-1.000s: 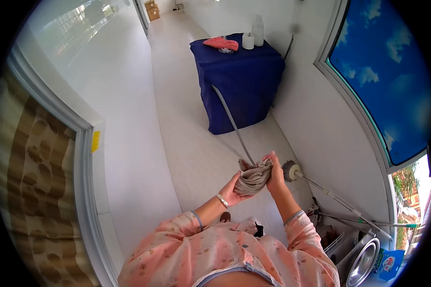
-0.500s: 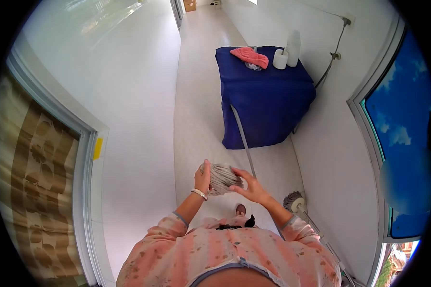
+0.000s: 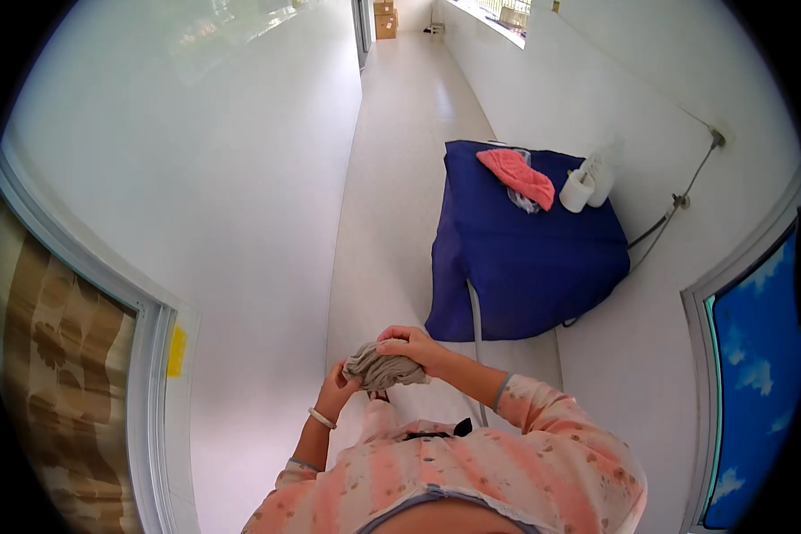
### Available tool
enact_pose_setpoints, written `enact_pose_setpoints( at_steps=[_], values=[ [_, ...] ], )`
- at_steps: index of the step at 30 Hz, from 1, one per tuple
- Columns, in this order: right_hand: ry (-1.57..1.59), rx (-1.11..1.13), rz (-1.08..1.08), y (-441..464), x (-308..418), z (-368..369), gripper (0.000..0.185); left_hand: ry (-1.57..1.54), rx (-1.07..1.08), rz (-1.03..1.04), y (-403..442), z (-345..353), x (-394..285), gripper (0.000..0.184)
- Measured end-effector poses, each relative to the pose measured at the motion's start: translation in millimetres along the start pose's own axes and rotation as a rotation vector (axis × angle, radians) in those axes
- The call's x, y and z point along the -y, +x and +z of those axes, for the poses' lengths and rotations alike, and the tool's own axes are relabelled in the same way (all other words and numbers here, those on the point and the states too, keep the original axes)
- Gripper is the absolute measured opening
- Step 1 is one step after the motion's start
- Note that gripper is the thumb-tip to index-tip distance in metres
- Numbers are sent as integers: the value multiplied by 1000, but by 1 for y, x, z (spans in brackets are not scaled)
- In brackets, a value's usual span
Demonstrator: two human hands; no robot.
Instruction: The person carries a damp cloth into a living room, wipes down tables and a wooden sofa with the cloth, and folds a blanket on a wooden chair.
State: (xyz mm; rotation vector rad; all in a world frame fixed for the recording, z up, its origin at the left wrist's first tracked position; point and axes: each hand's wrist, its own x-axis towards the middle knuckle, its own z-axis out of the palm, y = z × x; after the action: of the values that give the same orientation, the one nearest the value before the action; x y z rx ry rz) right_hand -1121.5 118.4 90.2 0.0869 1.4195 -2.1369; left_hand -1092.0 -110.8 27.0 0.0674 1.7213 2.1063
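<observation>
While held out low, just ahead of the pink-and-white printed top (image 3: 454, 472), gripped from two sides: a folded grey-beige ribbed cloth (image 3: 383, 367), up off the floor.

Probably light, soft and limp, judging by the slack, uneven folds. Unlikely to break or slip, given the coarse-looking ridges. Apt to sag or unfold if held by one layer only. Best taken by the whole stack of folds, one palm per side — not by a loose edge. Wet or dry: can't tell.

Clasped at the near left end by the left hand (image 3: 335, 388), below a pale bracelet (image 3: 322, 418), with forearm pointing almost straight out from the body. Partly hidden there, so no full read on finger placement. Covered from the upper right by the right hand (image 3: 411, 347), a bit farther out, with fingers curled over the folds and forearm slanting across from the right. Neither hand free.

Past the right forearm, near the floor: grey hose (image 3: 477, 325), hanging from a dark blue cloth cover (image 3: 525, 276). On top of that: coral-pink towel (image 3: 514, 176) over clear plastic, then a white paper roll (image 3: 577, 191) beside a translucent whitish container (image 3: 602, 178). Farthest, down the corridor: cardboard boxes (image 3: 385, 22).
</observation>
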Motion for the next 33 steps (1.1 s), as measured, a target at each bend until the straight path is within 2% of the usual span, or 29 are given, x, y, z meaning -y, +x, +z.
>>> enact_pose_setpoints(
  at_steps=[1, 3, 5, 6, 7, 8, 9, 11, 12, 13, 14, 15, 16, 18, 19, 21, 23, 24, 25, 26, 27, 28, 29, 31, 33],
  values=[
    [-9, -6, -9, 21, 18, 2, 24, -6, -2, 14, 25, -10, -5, 40],
    [-33, 8, 2, 56, 47, 8, 24, 176, 46, 67, 63, -30, -13, 44],
    [-482, 4, -280, 88, 68, 4, 25, 248, 60, 80, 115, -52, -21, 42],
    [-603, 25, -409, 100, 81, 0, 25, 349, 20, 145, 138, -54, -34, 40],
    [-606, 23, -409, 111, 92, -4, 25, 449, -20, 204, 160, -56, -46, 39],
    [-609, -16, -502, 121, 101, -7, 23, 592, -18, 312, 182, -60, -58, 23],
    [-610, -54, -594, 132, 112, -13, 22, 589, -16, 308, 202, -67, -61, 23],
    [-638, -96, -535, 153, 135, -31, 22, 554, -185, -19, 252, -84, -59, 20],
    [-476, -202, -470, 164, 148, -40, 22, 553, -183, -20, 279, -89, -58, 20],
    [-315, -304, -402, 175, 158, -50, 23, 323, -209, -114, 303, -91, -55, 23],
    [-316, -301, -398, 188, 169, -62, 23, 92, -236, -205, 325, -93, -52, 25],
    [-128, -380, -392, 201, 181, -75, 21, 90, -238, -207, 347, -93, -57, 25],
    [60, -457, -381, 213, 192, -90, 19, -37, -307, -218, 369, -90, -66, 24],
    [125, -519, -366, 241, 208, -129, 20, -303, -418, -261, 412, -83, -91, 21],
    [190, -579, -363, 260, 217, -152, 21, -302, -421, -255, 434, -85, -99, 21],
    [95, -631, -387, 301, 224, -200, 24, -297, -599, -104, 485, -89, -124, 24],
    [42, -654, -144, 329, 237, -230, 25, -240, -636, -116, 525, -87, -159, 28],
    [-189, -565, -67, 344, 243, -249, 29, -217, -600, -30, 552, -86, -176, 30],
    [-193, -568, -74, 360, 247, -264, 29, -203, -562, 53, 574, -79, -195, 33],
    [-566, -442, -79, 374, 252, -280, 32, -205, -558, 51, 594, -69, -215, 33],
    [-937, -299, -75, 386, 260, -291, 35, -332, -393, 37, 603, -43, -253, 34],
    [-1304, -346, -51, 385, 298, -275, 36, -461, -230, 22, 613, -22, -281, 36],
    [-1315, -344, -44, 407, 308, -284, 36, -473, -230, 22, 626, -6, -296, 36],
    [-1152, -379, -519, 451, 324, -305, 34, -549, 162, -47, 659, 20, -312, 39],
    [-1107, -383, -531, 491, 341, -314, 34, -637, 446, -183, 700, 38, -304, 44]
  ],
)
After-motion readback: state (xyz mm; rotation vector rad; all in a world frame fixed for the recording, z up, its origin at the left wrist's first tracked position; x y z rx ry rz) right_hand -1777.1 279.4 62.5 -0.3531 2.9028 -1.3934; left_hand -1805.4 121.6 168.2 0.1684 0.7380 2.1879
